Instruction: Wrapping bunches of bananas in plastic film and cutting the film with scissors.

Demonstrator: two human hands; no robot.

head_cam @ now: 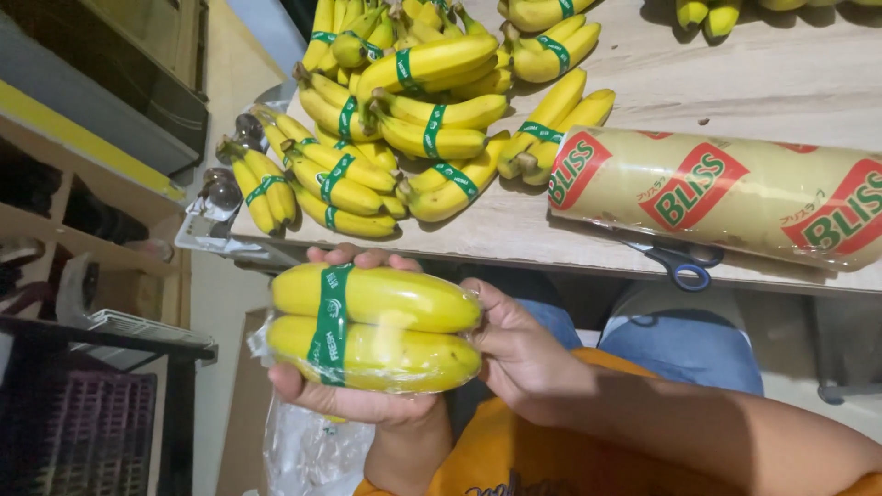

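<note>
Head view: left hand (354,397) and right hand (519,354) both clamp a film-wrapped, green-banded yellow banana bunch (375,327), just below the pale wooden table (717,78).

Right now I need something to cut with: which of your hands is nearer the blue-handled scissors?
Right. The right hand grips the wrapped banana bunch's end, below-left of the scissors; the left hand cradles its far side.

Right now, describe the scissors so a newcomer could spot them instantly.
Start at the wooden table and find the big roll of cling film lying along its near edge. The scissors poke out from under that roll: blue handle loops, the only blue item among yellow banana bunches.
</note>
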